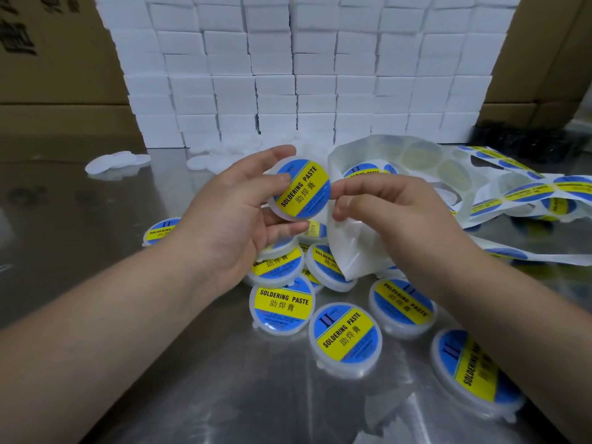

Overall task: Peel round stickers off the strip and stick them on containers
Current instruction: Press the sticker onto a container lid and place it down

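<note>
**Head view of a labelling bench.** The left hand (243, 216) grips a round white plastic container (288, 163) by its rim, thumb on the face and fingers curled behind. It holds the container above the brushed steel table (208, 395) at centre. A round blue-and-yellow sticker (304, 187) reading "SOLDERING PASTE" already covers the lid. The right hand (397, 216), fingers curled, pinches the bare end of the white paper backing strip (349, 251). One fingertip (336, 189) touches the sticker's right edge. The strip trails to the right, its far loops carrying unpeeled stickers (525, 192). Labelled containers (346, 339) lie scattered below the hands. Plain white discs (118, 163), probably unlabelled lids, lie farther back. Behind them stands a wall of stacked white boxes (304, 75) flanked by brown cardboard cartons (57, 59).

**Risks, as judged.**
- An edge left unpressed may lift or trap a crease.
- The loose strip hanging beside the container could catch on exposed adhesive.
- The tangled loops at right may fold so that stickers bond to one another.
- The container, held only at its rim, could slip onto the pile.

**Not resolved.**
- Whether the sticker's right edge is fully down.
- Exactly which fingers clamp the strip, since the hand covers the contact.
- The container's body behind the lid.
- The stickers' small print.
- The dark objects (525, 139) at right rear.
- The strip's far end, cut off by the frame.
</note>
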{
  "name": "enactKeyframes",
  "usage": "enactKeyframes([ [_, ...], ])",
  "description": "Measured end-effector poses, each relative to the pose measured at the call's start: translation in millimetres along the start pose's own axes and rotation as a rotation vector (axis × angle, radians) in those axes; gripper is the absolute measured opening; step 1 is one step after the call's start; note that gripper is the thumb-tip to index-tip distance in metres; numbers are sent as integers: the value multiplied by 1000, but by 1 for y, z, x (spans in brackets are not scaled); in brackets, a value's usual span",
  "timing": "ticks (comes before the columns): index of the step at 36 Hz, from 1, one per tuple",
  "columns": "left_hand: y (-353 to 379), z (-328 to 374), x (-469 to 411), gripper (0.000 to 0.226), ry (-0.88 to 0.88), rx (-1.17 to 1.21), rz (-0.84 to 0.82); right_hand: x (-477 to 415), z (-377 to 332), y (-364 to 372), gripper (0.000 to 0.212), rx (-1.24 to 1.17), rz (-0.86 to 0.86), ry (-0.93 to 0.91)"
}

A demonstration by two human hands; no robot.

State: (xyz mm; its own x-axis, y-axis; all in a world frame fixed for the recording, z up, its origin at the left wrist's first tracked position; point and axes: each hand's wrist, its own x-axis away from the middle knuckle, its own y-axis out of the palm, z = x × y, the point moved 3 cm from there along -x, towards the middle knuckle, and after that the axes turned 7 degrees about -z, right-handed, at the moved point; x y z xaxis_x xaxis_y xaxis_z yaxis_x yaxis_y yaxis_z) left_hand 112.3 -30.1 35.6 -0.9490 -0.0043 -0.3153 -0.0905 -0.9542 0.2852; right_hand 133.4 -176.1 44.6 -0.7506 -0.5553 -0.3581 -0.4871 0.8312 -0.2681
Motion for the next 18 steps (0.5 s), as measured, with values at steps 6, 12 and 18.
enactKeyframes([
  [6,1,1,1,26,22,-28,3,0,0,0,40,4,1,14],
  [12,2,1,1,27,29,-50,5,1,1,0,37,20,8,22],
  [18,3,2,2,28,31,-63,10,1,2,0,33,8,0,24],
])
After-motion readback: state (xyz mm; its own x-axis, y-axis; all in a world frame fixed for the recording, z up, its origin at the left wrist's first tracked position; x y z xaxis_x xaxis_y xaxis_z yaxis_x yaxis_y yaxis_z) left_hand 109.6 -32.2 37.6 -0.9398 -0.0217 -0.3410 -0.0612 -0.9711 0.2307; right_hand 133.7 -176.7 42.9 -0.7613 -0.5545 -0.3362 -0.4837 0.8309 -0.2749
